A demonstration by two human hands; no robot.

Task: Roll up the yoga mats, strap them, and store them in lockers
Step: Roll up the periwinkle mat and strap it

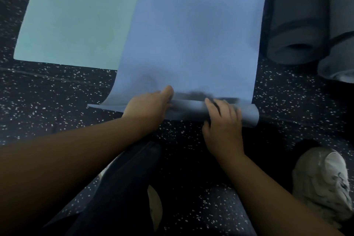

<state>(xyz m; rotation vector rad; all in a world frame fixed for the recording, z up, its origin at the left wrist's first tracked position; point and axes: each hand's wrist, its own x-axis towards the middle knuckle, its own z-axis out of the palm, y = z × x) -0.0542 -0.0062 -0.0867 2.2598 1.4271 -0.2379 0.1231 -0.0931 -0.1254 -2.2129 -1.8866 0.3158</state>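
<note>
The blue yoga mat [191, 34] lies flat on the speckled floor [57, 92], stretching away from the person. Its near end is turned into a small roll [245, 115], whose long axis runs left to right, just in front of both hands. The left hand [149, 105] grips the roll near its middle, fingers tucked under. The right hand [222, 119] curls over the roll's right part. I judge the roll must go forward. A green mat [76, 15] lies beside, rolled grey mats [298, 25] at right.
</note>
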